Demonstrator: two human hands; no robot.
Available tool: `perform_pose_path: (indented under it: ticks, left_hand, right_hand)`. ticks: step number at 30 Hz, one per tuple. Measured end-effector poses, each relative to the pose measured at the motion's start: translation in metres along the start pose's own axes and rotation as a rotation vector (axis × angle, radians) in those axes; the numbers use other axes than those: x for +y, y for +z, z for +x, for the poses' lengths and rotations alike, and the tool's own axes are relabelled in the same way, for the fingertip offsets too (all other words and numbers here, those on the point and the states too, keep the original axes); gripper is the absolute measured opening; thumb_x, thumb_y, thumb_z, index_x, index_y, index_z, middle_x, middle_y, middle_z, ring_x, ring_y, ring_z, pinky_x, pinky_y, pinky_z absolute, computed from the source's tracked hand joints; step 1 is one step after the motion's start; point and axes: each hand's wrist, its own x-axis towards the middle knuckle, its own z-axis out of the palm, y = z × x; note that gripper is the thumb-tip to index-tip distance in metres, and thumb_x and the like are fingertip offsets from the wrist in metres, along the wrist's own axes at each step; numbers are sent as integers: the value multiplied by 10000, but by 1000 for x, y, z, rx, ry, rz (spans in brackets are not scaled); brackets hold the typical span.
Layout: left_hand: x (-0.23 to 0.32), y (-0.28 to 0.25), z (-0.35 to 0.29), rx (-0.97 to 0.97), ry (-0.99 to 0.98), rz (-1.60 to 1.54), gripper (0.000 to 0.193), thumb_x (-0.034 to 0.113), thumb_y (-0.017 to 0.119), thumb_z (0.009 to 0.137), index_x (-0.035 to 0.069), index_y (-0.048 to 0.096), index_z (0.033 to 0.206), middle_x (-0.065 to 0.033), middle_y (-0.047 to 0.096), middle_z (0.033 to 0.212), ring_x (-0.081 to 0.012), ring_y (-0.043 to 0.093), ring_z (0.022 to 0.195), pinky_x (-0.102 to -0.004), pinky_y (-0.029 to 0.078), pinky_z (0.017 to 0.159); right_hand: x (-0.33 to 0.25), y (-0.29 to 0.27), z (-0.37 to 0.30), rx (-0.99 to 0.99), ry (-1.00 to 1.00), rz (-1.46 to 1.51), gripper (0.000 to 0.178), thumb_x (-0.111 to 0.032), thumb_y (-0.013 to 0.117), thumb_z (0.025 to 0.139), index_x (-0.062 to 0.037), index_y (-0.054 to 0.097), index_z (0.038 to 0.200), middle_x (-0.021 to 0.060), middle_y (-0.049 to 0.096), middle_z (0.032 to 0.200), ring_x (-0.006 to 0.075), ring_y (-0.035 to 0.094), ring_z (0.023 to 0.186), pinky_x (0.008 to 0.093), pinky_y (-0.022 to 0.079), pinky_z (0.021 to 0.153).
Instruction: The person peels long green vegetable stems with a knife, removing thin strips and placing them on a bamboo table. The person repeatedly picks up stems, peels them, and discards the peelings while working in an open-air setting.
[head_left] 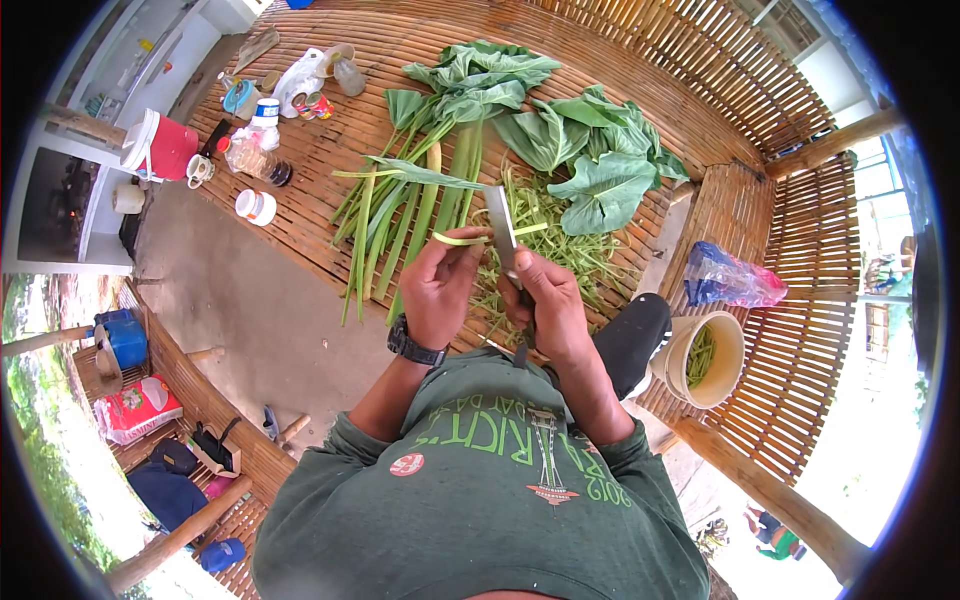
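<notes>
Between the fingers of my left hand point(441, 287) is a thin green stalk point(462, 240), lying crosswise near the knife. My right hand point(550, 300) grips a knife point(502, 222) by its handle, blade pointing up and away from me. The blade meets or passes close to the stalk; contact is hard to tell. Under and beyond my hands spreads a heap of peeled green strips point(560, 250). Long cut stalks point(400, 235) lie to the left of it. Large green leaves point(490, 80) rest farther off, with more broad leaves point(605, 165) on the right.
A bamboo-slat platform point(350, 100) carries everything. At its left stand a bottle of dark liquid point(258, 163), a white jar point(256, 207), a red bucket point(160, 145) and a mug point(200, 171). Beside my right knee is a cream pail point(722, 360) holding green pieces; a plastic-wrapped bundle point(730, 277) lies behind it.
</notes>
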Motion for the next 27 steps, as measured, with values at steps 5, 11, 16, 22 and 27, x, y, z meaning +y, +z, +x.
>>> perform_pose_path:
  ticks: [5, 11, 16, 22, 27]
  left_hand:
    - [0, -11, 14, 84, -64, -219, 217, 54, 662, 1049, 0, 698, 1256, -89, 763, 1133, -163, 738, 998, -293, 622, 794]
    - [-6, -38, 27, 177, -116, -361, 207, 89, 651, 1055, 14, 684, 1245, -96, 763, 1152, -204, 761, 976, -286, 606, 696]
    - [-7, -51, 33, 220, -65, -281, 204, 77, 643, 1054, 14, 680, 1244, -74, 752, 1119, -187, 752, 952, -280, 594, 670]
    - [-8, -34, 25, 138, 6, -61, 227, 60, 609, 1072, 2, 657, 1286, -71, 723, 1171, -176, 749, 971, -271, 598, 678]
    - [-5, -21, 18, 64, 213, 332, 215, 62, 598, 1082, 7, 683, 1271, -79, 699, 1178, -134, 712, 1003, -231, 560, 691]
  right_hand:
    - [1, -39, 2, 211, -37, -3, 405, -382, 547, 1127, -32, 652, 1302, -10, 520, 698, 72, 436, 536, 242, 355, 466]
    - [5, -127, 4, 531, -158, 103, 295, -402, 581, 1110, -108, 609, 1098, 2, 557, 780, 84, 451, 552, 248, 375, 476]
    - [-2, -153, -5, 701, -232, -16, 341, -408, 594, 1107, -85, 700, 1129, -14, 553, 756, 74, 416, 521, 252, 355, 464]
    - [18, -106, -2, 439, -231, -615, 329, -333, 603, 1110, -38, 669, 1240, -35, 540, 738, 53, 423, 584, 244, 349, 530]
    - [-19, -11, -21, 172, -359, -686, 512, -216, 645, 1071, -33, 554, 1541, 44, 622, 796, 114, 524, 665, 289, 458, 628]
